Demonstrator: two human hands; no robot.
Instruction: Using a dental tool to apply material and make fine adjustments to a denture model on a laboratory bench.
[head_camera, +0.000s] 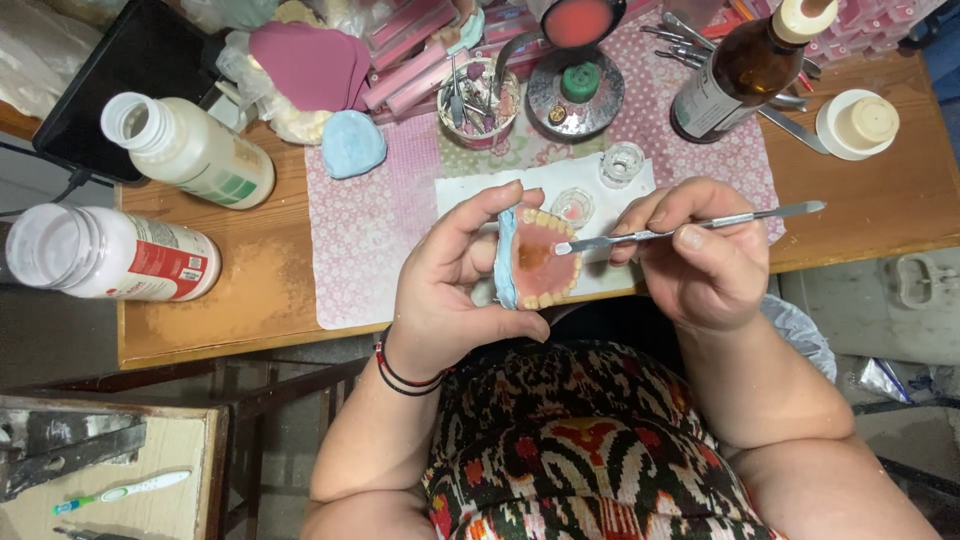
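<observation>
In the head view, at frame centre, the left hand (450, 290) is clamped around a denture (538, 258) on its blue cast, tilted so the pink palate faces up for the spatula (690, 226), which the right hand (700, 255) pinches like a pen, tip touching the teeth. Both hover just over the table's (250, 300) near edge, with bottles (150, 200) well apart at upper left and open room below.

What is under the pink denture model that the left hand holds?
Under the denture model sits a light blue base, gripped by the left hand. Below them lies white paper on a floral cloth. The hand and model hide what is directly beneath.
</observation>
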